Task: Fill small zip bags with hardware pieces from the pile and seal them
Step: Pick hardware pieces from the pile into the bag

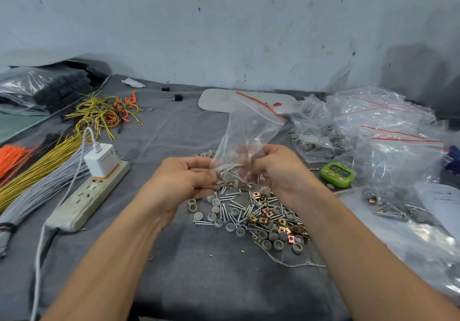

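While hands [184,178] [278,169] pinch it, the clear zip bag [251,126] — red-striped — holds screws [231,171].

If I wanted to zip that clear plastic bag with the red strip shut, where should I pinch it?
Probably pinch the red zip strip at the top of the clear plastic bag, coming from above: the mouth stands up free, while the left hand and right hand hold the screw-weighted bottom.
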Demonstrator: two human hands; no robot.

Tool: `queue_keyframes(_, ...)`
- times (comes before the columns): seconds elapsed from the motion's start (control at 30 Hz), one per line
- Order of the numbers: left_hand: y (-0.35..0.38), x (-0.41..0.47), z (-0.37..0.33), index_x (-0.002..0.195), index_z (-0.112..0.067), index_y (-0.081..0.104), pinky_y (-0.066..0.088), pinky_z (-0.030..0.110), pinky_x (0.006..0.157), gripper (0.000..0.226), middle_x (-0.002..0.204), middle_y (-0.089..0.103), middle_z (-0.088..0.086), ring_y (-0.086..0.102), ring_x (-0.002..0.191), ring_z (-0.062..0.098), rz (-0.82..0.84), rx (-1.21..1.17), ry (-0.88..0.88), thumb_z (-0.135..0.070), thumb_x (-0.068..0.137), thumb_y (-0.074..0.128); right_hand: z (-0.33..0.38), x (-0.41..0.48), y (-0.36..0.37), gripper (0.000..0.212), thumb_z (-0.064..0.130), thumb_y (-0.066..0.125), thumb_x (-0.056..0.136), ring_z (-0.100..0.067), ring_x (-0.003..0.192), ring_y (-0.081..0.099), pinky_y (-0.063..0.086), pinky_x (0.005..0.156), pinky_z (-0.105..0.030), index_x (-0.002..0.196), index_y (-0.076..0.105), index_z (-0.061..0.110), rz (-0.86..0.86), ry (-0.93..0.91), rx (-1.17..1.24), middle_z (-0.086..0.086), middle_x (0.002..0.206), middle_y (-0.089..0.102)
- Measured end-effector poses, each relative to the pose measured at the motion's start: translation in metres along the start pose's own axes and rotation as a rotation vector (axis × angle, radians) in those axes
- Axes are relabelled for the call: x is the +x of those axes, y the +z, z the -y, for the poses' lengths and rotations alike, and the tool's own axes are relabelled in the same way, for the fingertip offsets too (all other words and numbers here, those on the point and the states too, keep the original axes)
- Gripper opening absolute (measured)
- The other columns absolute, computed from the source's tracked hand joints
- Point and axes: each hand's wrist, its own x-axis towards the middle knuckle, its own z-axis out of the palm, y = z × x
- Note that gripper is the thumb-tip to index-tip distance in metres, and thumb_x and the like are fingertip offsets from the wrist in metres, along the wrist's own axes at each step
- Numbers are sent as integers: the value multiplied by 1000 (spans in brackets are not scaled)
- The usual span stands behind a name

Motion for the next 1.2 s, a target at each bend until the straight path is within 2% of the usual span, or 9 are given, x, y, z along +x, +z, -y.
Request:
queue_keyframes(0.07,3,0,0,101,-3,73,55,17,54,10,75,75,7,74,66,12,-28,-21,6,-1,92,69,-1,0,0,45,-27,46,81,-16,61,70,56,54,-28,94,70,9,-9,-2,1,-4,80,79)
queue_keyframes(0.23,6,1,0,101,-3,72,59,19,58,14,79,77,8,75,67,13,-46,-36,-2,-4,100,58,-3,4,-1,57,-27,46,80,-16,64,72,57,58,-30,117,68,11,5,41,14,0,80,79)
queue_keyframes(0.47,3,1,1,107,-8,73,58,20,64,40,97,78,7,77,85,18,24,12,-31,17,87,50,0,3,-2,54,-28,43,78,-19,68,74,56,53,-27,112,68,5,5,76,27,-1,70,76)
queue_keyframes(0.67,1,2,8,112,-9,74,45,28,75,47,91,73,7,60,79,16,62,169,14,21,80,57,0,2,-4,40,-16,58,84,-28,88,71,57,78,-40,120,67,1,9,44,26,-10,96,79)
queue_keyframes(0.73,1,3,8,112,-6,74,46,24,71,46,89,67,10,61,75,13,58,163,9,23,80,57,-1,4,-4,54,-12,61,88,-20,86,75,57,67,-32,140,55,0,1,57,46,-13,106,78)
queue_keyframes(0.83,2,3,9,106,-1,72,44,27,73,39,84,61,11,61,72,13,67,131,4,24,81,55,-3,5,-4,56,-10,57,94,-17,74,73,60,59,-33,148,45,1,-2,69,48,-12,94,80)
queue_keyframes(0.93,3,4,8,107,-1,73,43,29,75,46,89,65,12,58,83,21,90,106,-3,27,78,51,-4,6,-5,41,-11,55,95,-25,76,75,62,70,-42,135,56,-2,-14,47,15,-13,88,79)
queue_keyframes(1.03,4,1,7,98,-5,75,45,27,74,51,85,71,7,61,82,19,117,115,-4,29,74,47,-3,6,-4,22,-12,57,94,-27,68,71,59,59,-34,109,68,-2,2,15,12,-15,88,79)
queue_keyframes(1.2,4,4,8,106,11,69,32,38,83,38,92,62,16,47,90,25,94,121,-12,24,76,50,1,2,-4,23,-14,58,93,-22,63,69,54,47,-23,87,71,5,26,9,122,-12,80,76)
